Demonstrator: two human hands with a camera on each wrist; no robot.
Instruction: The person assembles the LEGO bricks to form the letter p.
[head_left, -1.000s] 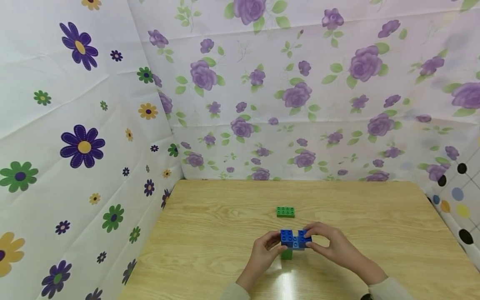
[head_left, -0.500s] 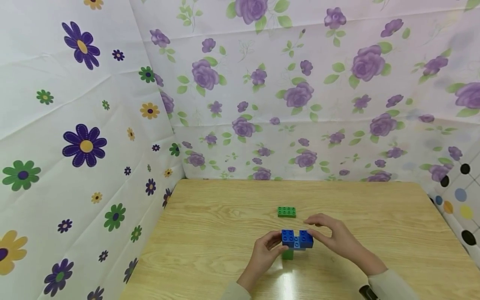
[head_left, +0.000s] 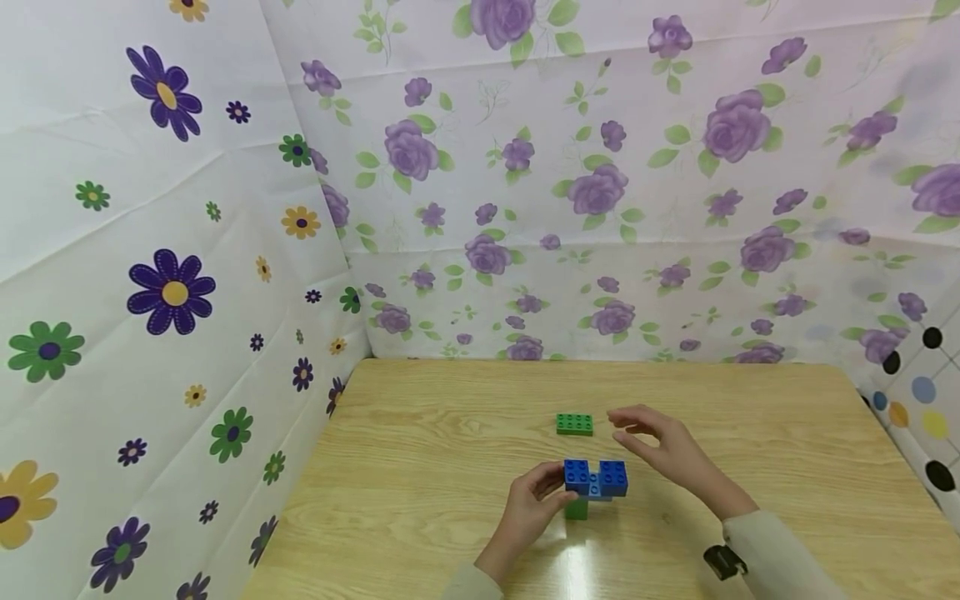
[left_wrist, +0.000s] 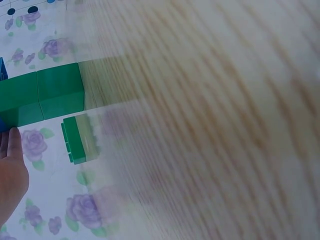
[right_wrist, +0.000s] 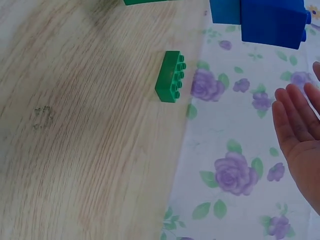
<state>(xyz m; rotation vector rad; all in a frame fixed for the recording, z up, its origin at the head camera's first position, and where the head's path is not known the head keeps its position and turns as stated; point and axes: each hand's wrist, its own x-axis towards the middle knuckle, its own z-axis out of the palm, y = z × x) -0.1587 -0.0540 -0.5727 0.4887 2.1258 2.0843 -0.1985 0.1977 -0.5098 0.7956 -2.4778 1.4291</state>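
Observation:
A toy brick build stands on the table. Its lower part is a column of green bricks (head_left: 577, 509), which the left wrist view shows as stacked green blocks (left_wrist: 61, 92). On top lies a light blue brick (head_left: 595, 489) that carries two dark blue bricks, a left one (head_left: 576, 482) and a right one (head_left: 614, 481), with a gap between them. My left hand (head_left: 528, 508) holds the left dark blue brick between thumb and fingers. My right hand (head_left: 670, 450) holds nothing, fingers loosely bent, right of a loose green brick (head_left: 574, 426) lying studs up behind the build.
The wooden table (head_left: 420, 450) reaches back to a flowered cloth wall (head_left: 645, 208). Another cloth with daisies (head_left: 232, 350) borders it on the left, and a dotted one (head_left: 918, 417) on the right. A dark device (head_left: 722, 562) sits at the right wrist.
My right hand has let go of the right dark blue brick and moved back, away from the build and towards the loose green brick. My left hand has kept its hold.

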